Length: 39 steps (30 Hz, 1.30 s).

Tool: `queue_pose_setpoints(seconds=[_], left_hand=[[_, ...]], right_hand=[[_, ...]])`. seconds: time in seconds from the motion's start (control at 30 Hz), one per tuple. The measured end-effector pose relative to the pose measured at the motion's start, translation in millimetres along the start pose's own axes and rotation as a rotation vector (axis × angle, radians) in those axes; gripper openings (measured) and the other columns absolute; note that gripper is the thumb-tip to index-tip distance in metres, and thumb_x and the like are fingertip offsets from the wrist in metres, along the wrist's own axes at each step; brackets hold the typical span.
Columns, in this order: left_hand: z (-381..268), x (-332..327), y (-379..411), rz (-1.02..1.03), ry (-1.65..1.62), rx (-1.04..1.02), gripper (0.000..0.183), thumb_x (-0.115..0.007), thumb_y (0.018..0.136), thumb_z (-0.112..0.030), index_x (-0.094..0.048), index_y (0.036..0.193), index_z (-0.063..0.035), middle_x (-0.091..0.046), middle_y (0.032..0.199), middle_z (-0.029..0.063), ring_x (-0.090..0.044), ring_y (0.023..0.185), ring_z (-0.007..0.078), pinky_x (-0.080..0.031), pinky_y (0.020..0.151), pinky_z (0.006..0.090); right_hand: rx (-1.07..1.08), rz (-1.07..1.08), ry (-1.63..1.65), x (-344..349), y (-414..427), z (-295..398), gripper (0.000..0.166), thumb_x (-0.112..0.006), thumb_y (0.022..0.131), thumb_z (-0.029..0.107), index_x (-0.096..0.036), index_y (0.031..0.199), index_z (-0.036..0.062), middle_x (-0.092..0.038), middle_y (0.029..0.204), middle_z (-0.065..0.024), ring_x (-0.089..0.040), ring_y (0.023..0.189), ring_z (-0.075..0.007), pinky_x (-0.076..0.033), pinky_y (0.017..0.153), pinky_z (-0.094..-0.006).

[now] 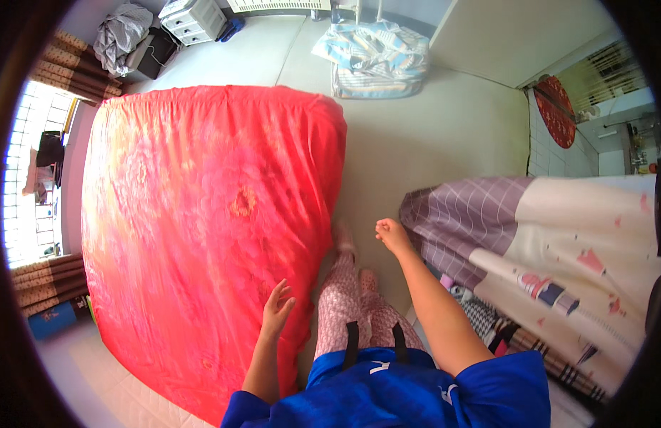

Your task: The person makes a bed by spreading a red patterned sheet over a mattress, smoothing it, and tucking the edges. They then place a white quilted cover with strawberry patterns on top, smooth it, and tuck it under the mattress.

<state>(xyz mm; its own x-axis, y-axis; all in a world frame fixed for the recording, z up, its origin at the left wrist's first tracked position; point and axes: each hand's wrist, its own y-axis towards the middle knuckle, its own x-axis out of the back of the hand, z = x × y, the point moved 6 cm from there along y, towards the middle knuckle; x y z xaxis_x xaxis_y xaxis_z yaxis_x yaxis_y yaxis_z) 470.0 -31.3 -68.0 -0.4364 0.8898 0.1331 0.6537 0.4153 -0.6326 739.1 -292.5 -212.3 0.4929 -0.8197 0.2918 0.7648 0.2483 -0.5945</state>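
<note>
A red bed sheet (212, 214) with a large flower print covers the bed on my left and hangs in folds down its near side. My left hand (278, 309) is over the sheet's edge, thumb and fingers apart, holding nothing; I cannot tell if it touches the cloth. Over the floor strip beside the bed, my right hand (392, 235) has its fingers curled in, with nothing visible in them. Just right of it hangs a cream and purple checked fabric curtain (523, 235), with folded clothes (483, 321) partly showing below its edge.
A striped bedding bundle (381, 61), apparently in clear plastic, lies on the floor (416, 139) beyond the bed. White drawers (194, 21) stand by the far wall. A door (517, 37) stands at the far right, near a red oval mat (555, 112).
</note>
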Motion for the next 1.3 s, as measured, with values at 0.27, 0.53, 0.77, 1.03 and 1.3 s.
queue_pose_setpoints(seconds=[0.27,0.53,0.77,1.03,1.3], left_hand=[[-55,8,199,0.058,0.095,0.071,0.035,-0.063,0.087,-0.013,-0.055,0.118,0.0027,-0.063,0.109,0.0102,-0.059,0.100,0.0157,-0.047,0.088,0.0283],[-174,-5,381,0.033,0.229,0.094,0.034,-0.063,0.088,-0.019,-0.059,0.114,0.0015,-0.065,0.103,0.0100,-0.060,0.096,0.0144,-0.046,0.086,0.0275],[-246,-96,530,-0.144,0.457,0.227,0.058,-0.073,0.073,-0.050,-0.060,0.097,0.0021,-0.066,0.085,0.0138,-0.063,0.078,0.0213,-0.050,0.070,0.0322],[-224,-116,557,-0.335,0.770,0.440,0.059,-0.073,0.067,-0.056,-0.056,0.079,-0.0002,-0.062,0.077,0.0181,-0.061,0.077,0.0358,-0.048,0.069,0.0418],[-230,-124,572,-0.301,0.676,0.491,0.050,-0.076,0.071,-0.045,-0.053,0.078,-0.0001,-0.058,0.073,0.0141,-0.056,0.066,0.0316,-0.046,0.063,0.0402]], right_hand=[[-0.073,0.138,-0.097,-9,137,87,0.029,-0.061,0.086,0.020,-0.058,0.109,0.0028,-0.066,0.089,-0.0055,-0.062,0.067,-0.0107,-0.048,0.063,-0.0261],[0.128,-0.086,-0.314,-33,293,190,0.055,-0.069,0.077,0.024,-0.050,0.124,0.0056,-0.053,0.127,-0.0154,-0.050,0.118,-0.0294,-0.040,0.099,-0.0399],[0.256,0.143,-0.364,-57,375,251,0.017,-0.065,0.077,0.016,-0.051,0.079,0.0062,-0.059,0.073,-0.0116,-0.060,0.073,-0.0322,-0.047,0.062,-0.0439],[0.133,0.408,-0.201,-63,425,305,0.016,-0.063,0.077,0.014,-0.052,0.087,0.0083,-0.059,0.086,-0.0100,-0.062,0.079,-0.0281,-0.049,0.064,-0.0409],[-0.182,0.580,-0.483,-96,570,145,0.060,-0.070,0.073,0.034,-0.049,0.122,0.0059,-0.057,0.113,-0.0205,-0.055,0.107,-0.0341,-0.044,0.090,-0.0428]])
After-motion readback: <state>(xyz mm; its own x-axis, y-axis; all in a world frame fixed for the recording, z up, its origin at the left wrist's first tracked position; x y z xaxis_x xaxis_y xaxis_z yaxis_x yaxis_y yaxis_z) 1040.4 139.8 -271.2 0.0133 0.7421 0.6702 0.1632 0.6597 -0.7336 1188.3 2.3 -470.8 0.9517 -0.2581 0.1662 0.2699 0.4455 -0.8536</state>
